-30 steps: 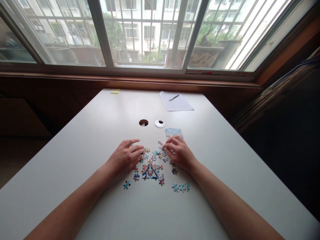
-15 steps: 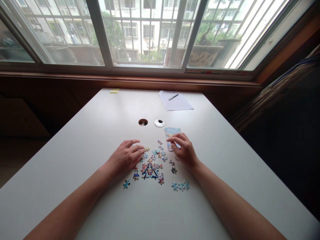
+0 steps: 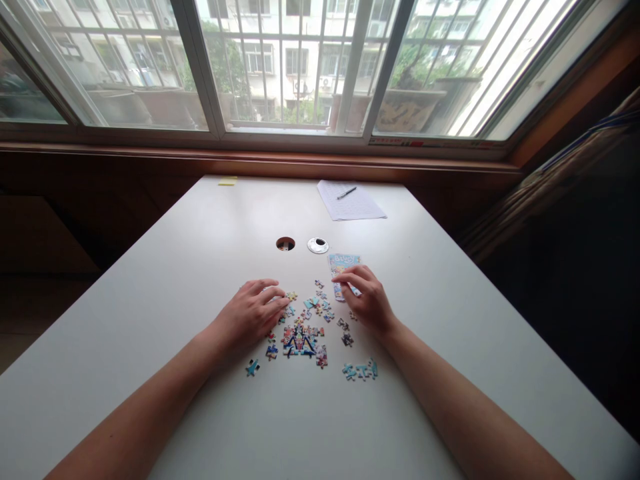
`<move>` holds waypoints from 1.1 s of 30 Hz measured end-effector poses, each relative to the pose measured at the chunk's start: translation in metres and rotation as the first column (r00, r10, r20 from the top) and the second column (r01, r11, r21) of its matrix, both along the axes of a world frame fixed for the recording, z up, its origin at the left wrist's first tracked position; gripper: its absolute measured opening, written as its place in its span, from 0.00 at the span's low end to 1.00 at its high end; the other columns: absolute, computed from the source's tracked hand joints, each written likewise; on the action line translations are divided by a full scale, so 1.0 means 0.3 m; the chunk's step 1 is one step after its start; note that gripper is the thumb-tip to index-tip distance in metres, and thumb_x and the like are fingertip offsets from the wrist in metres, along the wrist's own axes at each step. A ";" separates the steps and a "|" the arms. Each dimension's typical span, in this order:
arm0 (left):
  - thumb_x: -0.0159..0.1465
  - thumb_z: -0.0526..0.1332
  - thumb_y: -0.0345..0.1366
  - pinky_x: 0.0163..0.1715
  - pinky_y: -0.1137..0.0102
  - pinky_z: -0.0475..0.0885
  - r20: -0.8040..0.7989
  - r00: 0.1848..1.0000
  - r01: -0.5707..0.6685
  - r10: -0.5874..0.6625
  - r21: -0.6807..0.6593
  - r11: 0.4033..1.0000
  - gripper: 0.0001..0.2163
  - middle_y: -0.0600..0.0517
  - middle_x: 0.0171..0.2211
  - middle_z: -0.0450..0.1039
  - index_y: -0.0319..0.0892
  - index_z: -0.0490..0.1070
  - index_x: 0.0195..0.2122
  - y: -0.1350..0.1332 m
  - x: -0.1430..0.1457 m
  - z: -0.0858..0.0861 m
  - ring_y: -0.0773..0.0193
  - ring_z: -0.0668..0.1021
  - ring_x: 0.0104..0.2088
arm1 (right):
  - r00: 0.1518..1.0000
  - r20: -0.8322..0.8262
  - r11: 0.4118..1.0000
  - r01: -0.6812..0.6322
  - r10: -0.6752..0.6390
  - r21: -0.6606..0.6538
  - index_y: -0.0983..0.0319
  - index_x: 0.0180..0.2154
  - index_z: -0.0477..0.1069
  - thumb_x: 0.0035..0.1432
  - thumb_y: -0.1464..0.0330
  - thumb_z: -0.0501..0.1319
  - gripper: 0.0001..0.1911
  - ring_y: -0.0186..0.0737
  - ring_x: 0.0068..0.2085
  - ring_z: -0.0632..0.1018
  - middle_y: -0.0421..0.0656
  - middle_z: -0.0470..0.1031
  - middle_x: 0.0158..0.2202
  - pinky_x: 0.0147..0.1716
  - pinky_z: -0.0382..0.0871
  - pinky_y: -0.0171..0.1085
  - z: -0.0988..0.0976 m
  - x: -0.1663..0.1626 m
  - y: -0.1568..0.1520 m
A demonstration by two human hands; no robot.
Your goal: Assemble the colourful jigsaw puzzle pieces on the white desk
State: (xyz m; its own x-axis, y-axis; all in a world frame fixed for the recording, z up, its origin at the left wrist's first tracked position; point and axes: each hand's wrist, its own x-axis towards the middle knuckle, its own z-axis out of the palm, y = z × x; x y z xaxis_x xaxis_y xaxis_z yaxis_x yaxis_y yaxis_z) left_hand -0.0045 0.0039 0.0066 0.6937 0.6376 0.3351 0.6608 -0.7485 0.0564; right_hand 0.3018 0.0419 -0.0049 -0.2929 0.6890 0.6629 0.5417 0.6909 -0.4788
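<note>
My left hand [image 3: 259, 308] rests over the left side of a scatter of jigsaw pieces [image 3: 311, 303], its fingers stretched out and partly covering some of them. Nothing shows in its grasp. My right hand [image 3: 367, 299] hovers at the lower right of a blue picture card [image 3: 344, 259], hiding part of it. Its fingers are bent, with the index finger and thumb apart and no piece visible between them. Between the hands lies a joined section of puzzle [image 3: 300, 342], colourful with dark diagonal lines.
Joined light-blue pieces [image 3: 360, 371] lie at the lower right, a single blue piece [image 3: 253, 367] at the lower left. Farther back are a table hole [image 3: 285, 245], a silver round cover [image 3: 317, 246], and paper [image 3: 350, 208] with a pen [image 3: 347, 193]. A window stands behind the table [image 3: 190, 227].
The view has shifted very slightly. Both hands stay nearly in place, and the puzzle pieces look unchanged.
</note>
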 end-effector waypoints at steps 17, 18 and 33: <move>0.72 0.55 0.34 0.55 0.56 0.68 -0.048 0.999 -0.009 0.010 0.011 1.000 0.13 0.47 0.51 0.74 0.46 0.72 0.56 0.000 -0.003 -0.003 0.52 0.70 0.57 | 1.000 0.011 1.000 -0.005 0.005 -0.002 0.56 0.39 0.78 0.61 0.77 0.58 0.13 0.47 0.43 0.76 0.44 0.76 0.37 0.46 0.73 0.49 0.004 -0.003 0.001; 0.72 0.55 0.34 0.55 0.56 0.68 -0.043 0.999 -0.010 0.010 0.010 1.000 0.13 0.47 0.51 0.74 0.46 0.72 0.56 -0.001 -0.002 -0.002 0.52 0.70 0.57 | 1.000 0.010 1.000 -0.005 0.005 -0.002 0.56 0.39 0.78 0.61 0.77 0.58 0.13 0.47 0.42 0.76 0.44 0.76 0.37 0.46 0.73 0.49 0.004 -0.003 0.001; 0.73 0.54 0.37 0.56 0.56 0.67 -0.034 0.998 -0.051 0.049 -0.055 0.997 0.14 0.47 0.50 0.73 0.46 0.70 0.58 -0.008 0.003 0.010 0.52 0.68 0.56 | 1.000 0.022 1.000 -0.010 0.010 -0.009 0.56 0.39 0.78 0.60 0.77 0.58 0.13 0.46 0.42 0.76 0.44 0.76 0.37 0.46 0.73 0.49 0.000 -0.005 0.000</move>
